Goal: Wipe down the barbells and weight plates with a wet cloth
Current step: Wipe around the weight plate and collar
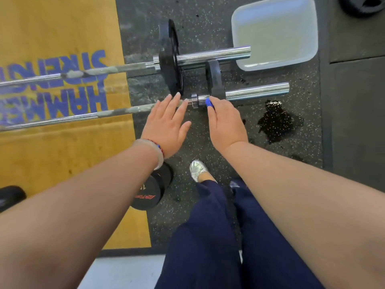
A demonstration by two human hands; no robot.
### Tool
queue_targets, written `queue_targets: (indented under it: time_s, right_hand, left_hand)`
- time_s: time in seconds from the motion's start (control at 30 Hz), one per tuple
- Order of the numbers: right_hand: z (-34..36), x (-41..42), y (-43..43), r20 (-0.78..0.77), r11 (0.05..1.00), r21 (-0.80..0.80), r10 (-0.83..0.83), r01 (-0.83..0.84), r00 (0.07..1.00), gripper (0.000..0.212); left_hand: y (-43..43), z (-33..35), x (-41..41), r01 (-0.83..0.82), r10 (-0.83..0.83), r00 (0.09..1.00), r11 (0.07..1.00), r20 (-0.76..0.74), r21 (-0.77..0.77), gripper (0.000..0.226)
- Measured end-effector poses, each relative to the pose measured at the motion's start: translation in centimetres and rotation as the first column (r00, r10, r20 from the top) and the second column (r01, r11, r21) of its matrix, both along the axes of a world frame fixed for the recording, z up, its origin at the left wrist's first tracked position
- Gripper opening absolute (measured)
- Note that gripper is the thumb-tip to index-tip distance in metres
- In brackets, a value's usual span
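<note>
Two barbells lie side by side across the floor in the upper half of the frame. The near barbell (pixel 256 91) carries a small plate (pixel 213 78) on its sleeve, and the far barbell (pixel 212 55) carries a large plate (pixel 168 59).

The right hand (pixel 226 124), at the centre of the frame, has its grip clenched on what looks to be the blue cloth (pixel 208 101). Only a small fold shows past the fingertips. It sits against the near barbell's sleeve, just left of the small plate. The left hand (pixel 164 124) has its grip released, fingers straight and spread, with the fingertips over the shaft just left of the collar. I cannot tell whether they touch the steel.

The job seems well short of finished. Both sleeves shine, but pale grey smears (pixel 116 112) show on the near shaft at the left of the frame, over the yellow platform (pixel 62 153). Similar smears mark the far shaft, so both shafts appear to need wiping. How clean the black plates are cannot be told.

A pale tub (pixel 234 38) sits at the upper right, and a wet patch (pixel 275 119) darkens the floor right of the right hand, which suggests the cloth is wet. Another plate (pixel 362 5) lies in the upper right corner, probably untouched. A dumbbell (pixel 148 195) rests below the left wrist.
</note>
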State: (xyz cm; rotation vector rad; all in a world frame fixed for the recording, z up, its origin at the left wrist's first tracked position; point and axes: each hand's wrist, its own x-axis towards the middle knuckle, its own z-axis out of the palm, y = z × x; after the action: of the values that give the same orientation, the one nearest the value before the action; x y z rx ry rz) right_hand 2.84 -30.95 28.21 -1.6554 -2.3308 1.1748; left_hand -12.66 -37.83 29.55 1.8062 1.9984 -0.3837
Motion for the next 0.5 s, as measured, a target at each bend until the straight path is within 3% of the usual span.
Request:
queue_targets:
  time_s: [0.3, 0.5]
  right_hand:
    - [-0.9, -0.8, 1.4, 0.033, 0.998, -0.048, 0.036, -0.035, 0.999, 0.038]
    - [0.2, -0.7, 3.6, 0.028, 0.997, -0.066, 0.050, -0.048, 0.998, 0.041]
  left_hand:
    - [1.1, 0.2, -1.5, -0.014, 0.013, 1.000, 0.997, -0.022, -0.070, 0.061]
    - [4.8, 0.8, -0.2, -0.010, 0.010, 1.000, 0.999, 0.003, -0.032, 0.060]
